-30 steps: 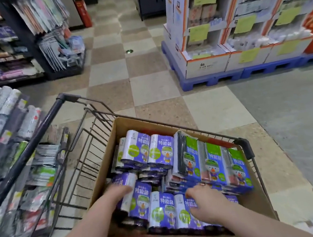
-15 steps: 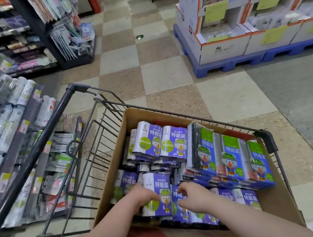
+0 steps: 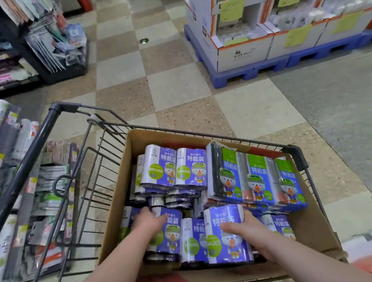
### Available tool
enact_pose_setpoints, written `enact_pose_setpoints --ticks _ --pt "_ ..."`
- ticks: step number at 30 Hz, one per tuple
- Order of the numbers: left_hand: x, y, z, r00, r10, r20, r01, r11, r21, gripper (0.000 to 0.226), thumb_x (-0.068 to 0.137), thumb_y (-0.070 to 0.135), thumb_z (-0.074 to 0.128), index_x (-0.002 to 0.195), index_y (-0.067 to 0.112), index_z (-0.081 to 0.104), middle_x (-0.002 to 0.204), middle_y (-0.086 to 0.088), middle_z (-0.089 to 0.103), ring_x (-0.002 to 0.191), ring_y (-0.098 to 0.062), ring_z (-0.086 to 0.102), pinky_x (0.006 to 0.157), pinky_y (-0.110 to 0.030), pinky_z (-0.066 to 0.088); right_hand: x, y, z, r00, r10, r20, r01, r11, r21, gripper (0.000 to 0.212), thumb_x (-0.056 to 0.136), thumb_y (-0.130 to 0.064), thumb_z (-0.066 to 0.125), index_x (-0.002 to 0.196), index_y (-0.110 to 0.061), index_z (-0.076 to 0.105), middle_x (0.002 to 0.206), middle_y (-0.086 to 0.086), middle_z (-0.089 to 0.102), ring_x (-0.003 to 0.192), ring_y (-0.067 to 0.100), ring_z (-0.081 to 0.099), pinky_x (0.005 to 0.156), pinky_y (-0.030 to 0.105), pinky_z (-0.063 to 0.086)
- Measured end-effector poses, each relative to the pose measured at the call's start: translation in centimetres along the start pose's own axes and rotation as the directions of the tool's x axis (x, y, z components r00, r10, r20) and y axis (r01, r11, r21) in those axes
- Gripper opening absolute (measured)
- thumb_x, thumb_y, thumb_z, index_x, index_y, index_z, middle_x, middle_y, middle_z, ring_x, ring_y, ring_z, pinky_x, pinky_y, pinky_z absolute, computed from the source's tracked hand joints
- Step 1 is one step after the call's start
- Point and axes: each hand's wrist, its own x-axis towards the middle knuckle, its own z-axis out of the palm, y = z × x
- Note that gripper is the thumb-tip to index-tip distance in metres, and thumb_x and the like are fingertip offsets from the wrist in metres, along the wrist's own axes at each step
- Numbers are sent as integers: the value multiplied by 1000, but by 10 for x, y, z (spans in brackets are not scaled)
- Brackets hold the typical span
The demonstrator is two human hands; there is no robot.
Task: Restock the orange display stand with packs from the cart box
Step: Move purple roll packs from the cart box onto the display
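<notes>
A wire shopping cart is carrying a cardboard box crowded with purple packs. At its near edge, the right hand is clasping one upright pack, thumb across its front, while the left hand is curling over a neighbouring pack.

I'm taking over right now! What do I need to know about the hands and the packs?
Left hand: grip over the top of the near-left purple pack, which is down in the box.
Right hand: grip round the front purple pack, thumb across its label. This pack looks raised above its neighbours.
Things: the cardboard box sits in the cart. It holds more purple packs, and green-topped packs stand at the back right.
Done: both packs are grasped, but neither is out of the box.
Left: lift them out and stock the orange display stand, which I can't clearly pick out here.
</notes>
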Motion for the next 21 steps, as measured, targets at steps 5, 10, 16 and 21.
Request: enact_pose_setpoints --ticks 5,10,16,21 --pt "11 -12 16 988 -117 101 125 990 -69 89 74 43 79 138 -4 39 142 -21 46 129 -34 47 104 -38 43 -9 17 -18 997 -2 -77 1 1000 -3 72 56 -33 85 117 -15 51 104 8 71 83 21 73 70 36 60" --pt "-3 4 19 995 -21 94 19 999 26 63 64 33 83 115 2 60 111 -14 65 98 -28 62 76 -27 49 -11 25 -24 990 -36 -135 31 999 -35 67 63 -34 85 117 -13 52 105 5 68 83 14 68 57 18 53" --pt "-43 33 17 943 195 269 -147 971 -189 69 39 51 73 98 16 69 98 -5 73 88 -24 69 80 -36 57 -25 18 -43 983 -87 -164 94 995 40 71 56 -32 86 116 -12 53 103 8 71 85 20 72 69 35 59" --pt "-83 70 30 855 404 326 -269 882 -388 45 68 30 80 107 13 65 94 -1 73 82 -17 68 66 -23 53 -39 13 -63 946 -159 -282 190 978 85 66 59 -42 84 114 -15 60 103 4 72 86 19 72 75 34 59"
